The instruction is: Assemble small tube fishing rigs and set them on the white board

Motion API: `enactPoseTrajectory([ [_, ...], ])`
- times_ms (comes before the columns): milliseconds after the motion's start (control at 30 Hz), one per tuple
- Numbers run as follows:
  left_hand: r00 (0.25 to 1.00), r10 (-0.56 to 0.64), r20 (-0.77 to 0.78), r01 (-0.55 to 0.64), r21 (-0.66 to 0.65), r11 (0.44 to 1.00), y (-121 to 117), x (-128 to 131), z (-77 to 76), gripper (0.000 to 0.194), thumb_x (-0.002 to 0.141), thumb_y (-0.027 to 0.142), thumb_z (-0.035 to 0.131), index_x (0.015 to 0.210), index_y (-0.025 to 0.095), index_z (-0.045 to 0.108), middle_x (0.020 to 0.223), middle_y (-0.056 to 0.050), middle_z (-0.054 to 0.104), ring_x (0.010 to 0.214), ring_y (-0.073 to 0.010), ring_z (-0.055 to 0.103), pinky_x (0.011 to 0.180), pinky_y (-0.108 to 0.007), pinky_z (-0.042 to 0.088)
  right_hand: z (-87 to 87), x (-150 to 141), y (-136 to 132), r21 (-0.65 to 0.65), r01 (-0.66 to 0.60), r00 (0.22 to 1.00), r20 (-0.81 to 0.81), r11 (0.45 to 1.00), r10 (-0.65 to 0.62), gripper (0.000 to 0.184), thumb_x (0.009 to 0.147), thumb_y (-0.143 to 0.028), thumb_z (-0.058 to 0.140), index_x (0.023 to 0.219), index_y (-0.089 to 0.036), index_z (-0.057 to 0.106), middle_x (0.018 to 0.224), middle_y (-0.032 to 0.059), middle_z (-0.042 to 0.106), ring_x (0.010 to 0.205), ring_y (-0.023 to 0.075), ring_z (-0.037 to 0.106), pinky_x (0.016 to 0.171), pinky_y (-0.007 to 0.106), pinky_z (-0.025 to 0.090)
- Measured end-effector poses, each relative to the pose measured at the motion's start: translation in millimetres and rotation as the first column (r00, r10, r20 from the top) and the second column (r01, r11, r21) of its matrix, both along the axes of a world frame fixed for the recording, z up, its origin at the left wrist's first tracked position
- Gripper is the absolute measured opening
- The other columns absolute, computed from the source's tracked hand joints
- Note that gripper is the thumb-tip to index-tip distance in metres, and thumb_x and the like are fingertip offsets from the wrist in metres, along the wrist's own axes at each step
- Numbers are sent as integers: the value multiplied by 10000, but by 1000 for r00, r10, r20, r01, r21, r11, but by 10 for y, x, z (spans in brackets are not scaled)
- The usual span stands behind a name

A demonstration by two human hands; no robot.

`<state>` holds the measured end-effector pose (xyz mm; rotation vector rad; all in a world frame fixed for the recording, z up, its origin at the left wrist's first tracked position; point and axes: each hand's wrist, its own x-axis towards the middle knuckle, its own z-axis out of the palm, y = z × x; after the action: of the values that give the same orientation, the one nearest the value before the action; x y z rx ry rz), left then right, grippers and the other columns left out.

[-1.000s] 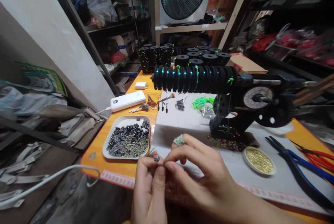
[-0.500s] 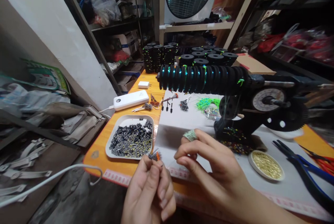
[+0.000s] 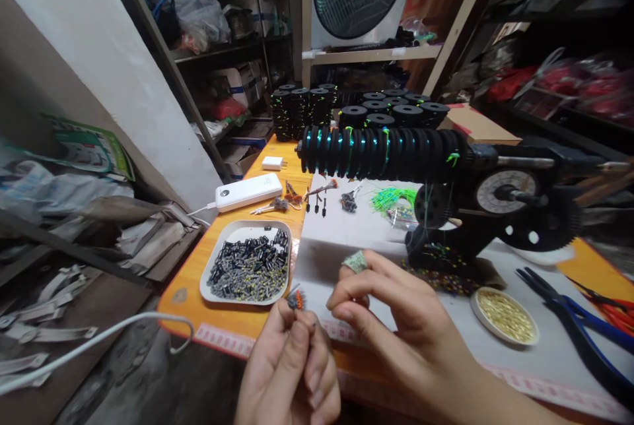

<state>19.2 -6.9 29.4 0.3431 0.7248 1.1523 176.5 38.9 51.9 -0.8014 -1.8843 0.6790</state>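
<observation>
Pinching a small grey-and-orange bristly piece between thumb and fingers, the left hand shows in the head view at the near edge of the table, its wrist cut off below. The piece's lower part is hidden in that grip. Just to the right and apart from it, the right hand has thumb and forefinger tips close together; whether anything fine lies between them I cannot tell. Pliers run off at the right.

Farther back, a ribbed black roller stands in front of black spools, partly covering them. A white power bank lies far left, green strands beneath the roller.

A white tray at left holds dark and grey tubes, some yellowish; a round dish at right holds golden bits.
</observation>
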Motion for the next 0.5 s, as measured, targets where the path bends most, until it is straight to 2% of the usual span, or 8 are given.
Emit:
enactPoseTrajectory([
  [167, 999, -15, -51, 14, -24, 1000, -4, 23, 27, 420, 748, 490, 823, 808, 222, 505, 522, 101, 434, 405, -34, 322, 394, -128, 311, -53, -3, 9, 15, -71, 997, -12, 997, 71, 115, 938, -180, 660, 966, -194, 771, 698, 17, 562, 658, 143, 513, 569, 226, 435],
  [500, 991, 55, -123, -57, -10, 998, -27, 77, -6, 447, 735, 501, 829, 772, 218, 484, 514, 101, 441, 410, -33, 328, 392, -128, 288, -3, -11, 9, 151, -87, 995, 59, 985, 79, 145, 931, -103, 617, 965, -116, 757, 692, 21, 522, 659, 143, 504, 551, 225, 408],
])
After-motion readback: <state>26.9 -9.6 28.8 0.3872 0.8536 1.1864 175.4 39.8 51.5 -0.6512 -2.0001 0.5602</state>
